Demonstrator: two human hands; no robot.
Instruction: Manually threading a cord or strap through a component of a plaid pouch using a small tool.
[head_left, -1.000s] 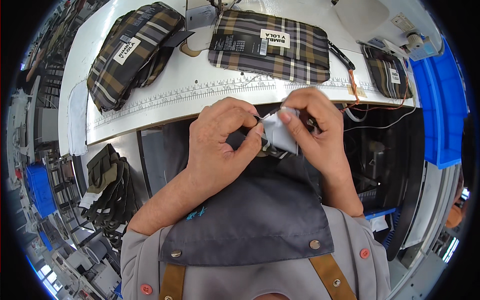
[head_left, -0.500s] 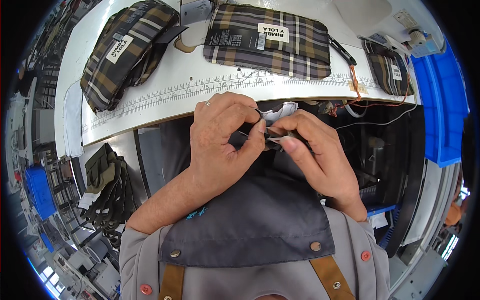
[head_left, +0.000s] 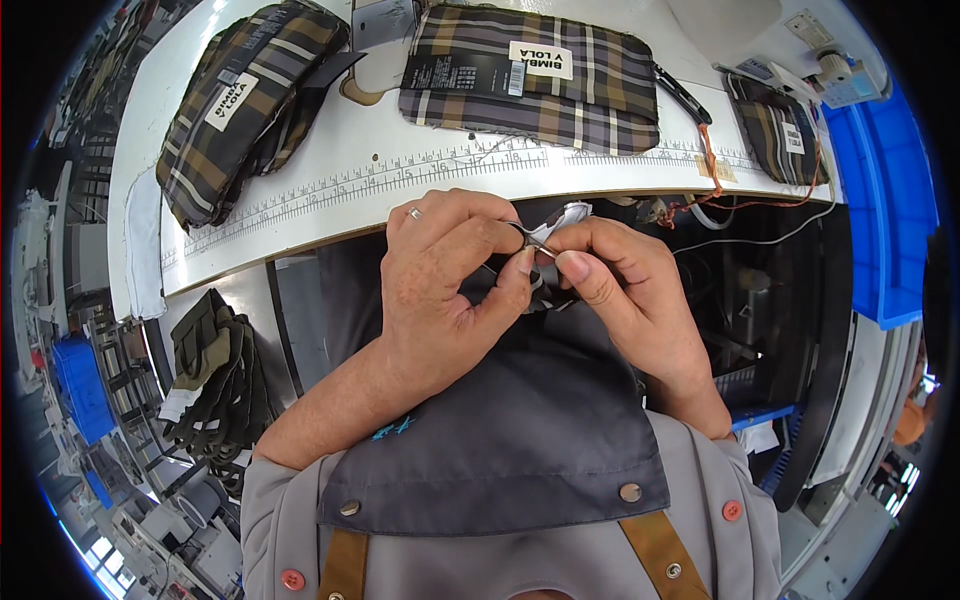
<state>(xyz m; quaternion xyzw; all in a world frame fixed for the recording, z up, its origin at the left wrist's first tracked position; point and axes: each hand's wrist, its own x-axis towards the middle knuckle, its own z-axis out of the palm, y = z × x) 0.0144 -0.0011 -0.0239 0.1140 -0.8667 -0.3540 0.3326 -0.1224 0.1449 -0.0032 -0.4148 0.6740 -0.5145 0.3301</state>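
Both hands meet just in front of the table edge, over my lap. My left hand, with a ring on one finger, pinches a small cloth piece with white and dark sides. My right hand pinches the same piece from the other side, thumb against forefinger. A narrow strip with a greyish shine runs between the two sets of fingertips; whether it is metal or folded cloth I cannot tell. Dark striped cloth hangs just below the fingertips. The fingers hide much of the work.
On the white table, a printed ruler runs along the near edge. Stacked plaid cloth panels lie at the left, centre and right. Black thread snips rest by an orange cord. Dark straps hang at left; a blue bin stands right.
My right fingertips have shifted slightly and closed in toward the left ones. More of the narrow shiny strip and the striped cloth shows. The view has moved a little.
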